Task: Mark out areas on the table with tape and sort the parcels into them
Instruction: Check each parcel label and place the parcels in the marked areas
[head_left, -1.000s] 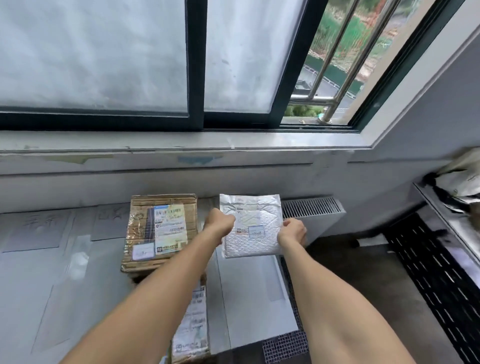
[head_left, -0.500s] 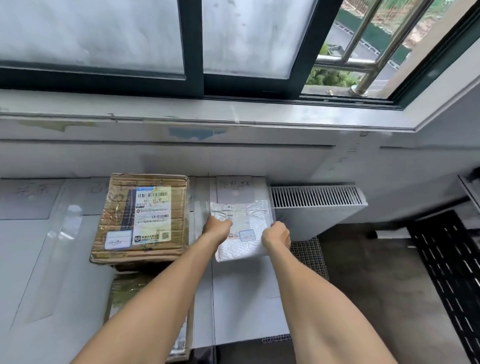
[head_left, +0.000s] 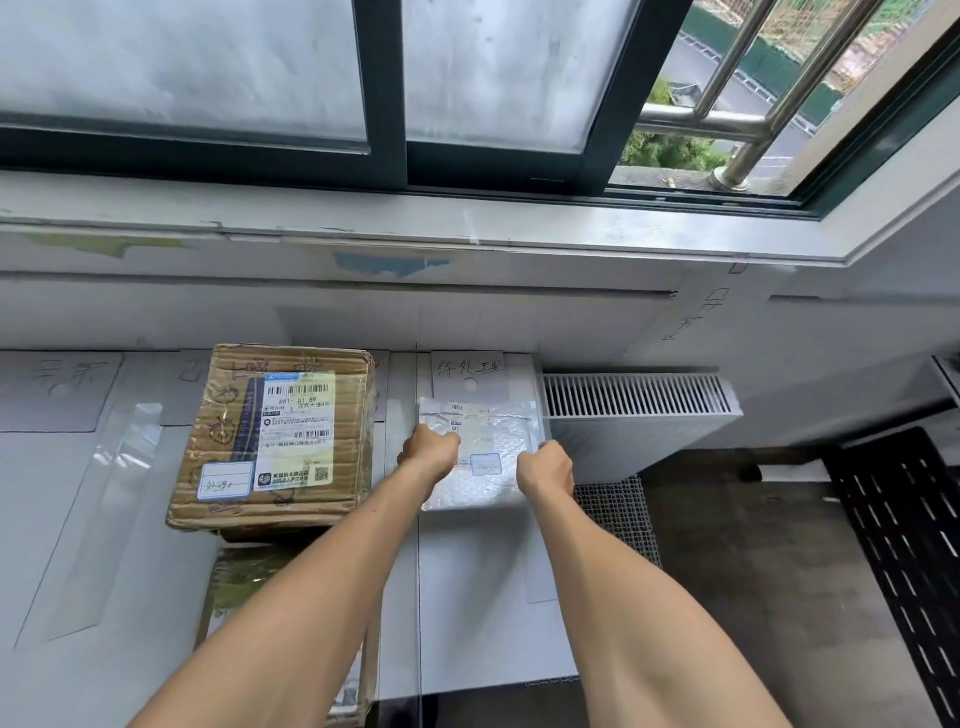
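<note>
I am grasping the white padded parcel (head_left: 491, 426) by its side edges between left grip (head_left: 428, 451) and right grip (head_left: 545, 467), holding it flat and low over the table (head_left: 467, 582), handwritten label (head_left: 470, 370) just beyond.

Mailer (head_left: 498, 418): silvery white, bubble texture, small blue-edged sticker (head_left: 485, 464). Box (head_left: 228, 415): brown corrugated cardboard, white-and-yellow label (head_left: 298, 415) with black barcodes, dark blue strip beside it. Table (head_left: 467, 597): pale grey-white. Window frame (head_left: 387, 104): dark green-black. Radiator (head_left: 639, 410): white, slatted grille. Floor mat (head_left: 904, 545): black, white dashes.
</note>
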